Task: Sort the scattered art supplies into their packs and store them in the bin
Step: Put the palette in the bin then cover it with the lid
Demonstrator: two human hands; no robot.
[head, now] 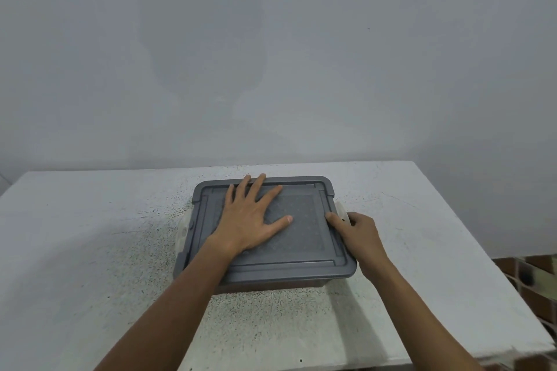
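Observation:
A grey plastic bin sits in the middle of the table with its grey lid (304, 238) on top. My left hand (251, 214) lies flat on the lid with fingers spread, pressing down. My right hand (357, 227) is at the bin's right side, fingers curled round the white side latch (342, 211) with the thumb on the lid's edge. A second white latch (182, 230) shows on the left side. No art supplies are visible; the bin's inside is hidden by the lid.
The white speckled table (90, 250) stands against a plain grey-white wall (271, 54). Its right edge drops off to a brick-patterned floor (530, 277).

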